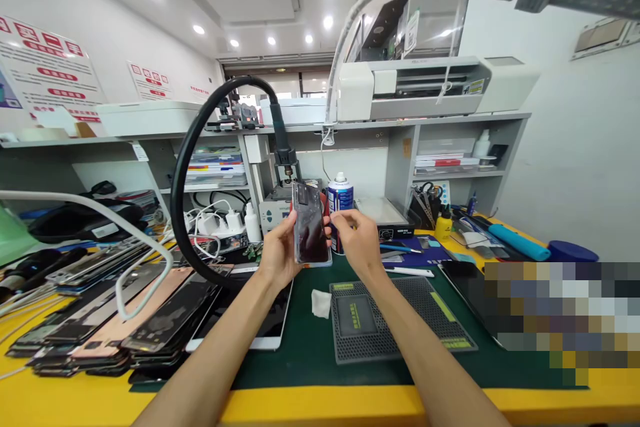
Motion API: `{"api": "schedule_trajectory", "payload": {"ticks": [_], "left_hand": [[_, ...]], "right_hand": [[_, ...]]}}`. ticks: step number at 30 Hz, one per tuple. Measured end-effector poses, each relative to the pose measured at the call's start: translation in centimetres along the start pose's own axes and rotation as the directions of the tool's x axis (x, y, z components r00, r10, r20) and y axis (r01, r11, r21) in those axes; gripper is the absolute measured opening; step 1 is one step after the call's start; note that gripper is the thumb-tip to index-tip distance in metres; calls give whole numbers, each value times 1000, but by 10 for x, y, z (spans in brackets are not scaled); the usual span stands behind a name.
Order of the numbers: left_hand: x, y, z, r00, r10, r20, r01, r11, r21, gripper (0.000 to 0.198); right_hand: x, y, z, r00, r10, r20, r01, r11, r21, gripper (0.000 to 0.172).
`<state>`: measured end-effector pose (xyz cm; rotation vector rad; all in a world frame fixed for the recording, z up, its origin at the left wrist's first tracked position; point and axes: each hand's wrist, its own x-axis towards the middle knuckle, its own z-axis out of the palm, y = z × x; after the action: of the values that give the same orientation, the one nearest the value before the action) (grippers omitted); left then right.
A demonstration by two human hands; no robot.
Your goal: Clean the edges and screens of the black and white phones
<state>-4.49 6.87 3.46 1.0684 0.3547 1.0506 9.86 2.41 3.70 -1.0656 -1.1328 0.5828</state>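
Observation:
A dark glossy phone is held upright above the green mat, its back towards me. My left hand grips its left edge with fingers wrapped round it. My right hand is at the phone's right edge, fingers curled in a pinch against the side. A hot-air nozzle on a thick black hose hangs just above the phone's top end.
A grey perforated work pad and a white wipe lie on the mat. Several phone panels are stacked at the left. A spray can, a white bottle, chargers and tool holders stand behind. Shelves line the back.

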Motion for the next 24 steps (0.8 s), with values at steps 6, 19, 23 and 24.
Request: {"api": "schedule_trajectory", "payload": {"ticks": [6,19,23,24], "left_hand": [[-9,-12,9,969,-169,179,204,958,-202,43],[-11,-8,6,960,-118,255,136,989,-55,32],[-15,-7,13,981,6,193,-40,984,173,29],[-16,-8,14,984,38,177,-76,974,214,28]], "right_hand": [[4,-3,-6,928,231,291,-325,884,335,32],[-1,-15,-11,957,172,233,-254,886,388,29],[-3,-16,-7,979,91,184,-157,911,382,25],[-4,-17,-6,979,79,187,-146,913,380,25]]}}
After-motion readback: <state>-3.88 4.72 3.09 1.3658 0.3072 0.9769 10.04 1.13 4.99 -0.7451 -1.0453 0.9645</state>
